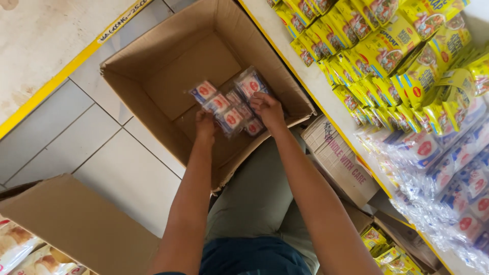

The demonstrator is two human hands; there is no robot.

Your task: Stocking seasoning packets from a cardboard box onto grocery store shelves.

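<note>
Cardboard box (168,76): plain brown. Small packets (226,104): clear wrap, white with red round marks. Shelf packets (387,46): yellow with red and green print. Lower shelf packets (448,173): clear, white-blue with red marks. Floor tiles (66,137): pale grey. Shelf edge (305,76): yellow stripe.

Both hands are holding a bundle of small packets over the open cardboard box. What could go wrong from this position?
1. The clear-wrapped packets are a loose, floppy bundle held only at its near edge by the left hand and right hand; the far packets sag and could slip out.
2. The open cardboard box stands tilted on the tiled floor, so it may tip or slide.
</note>
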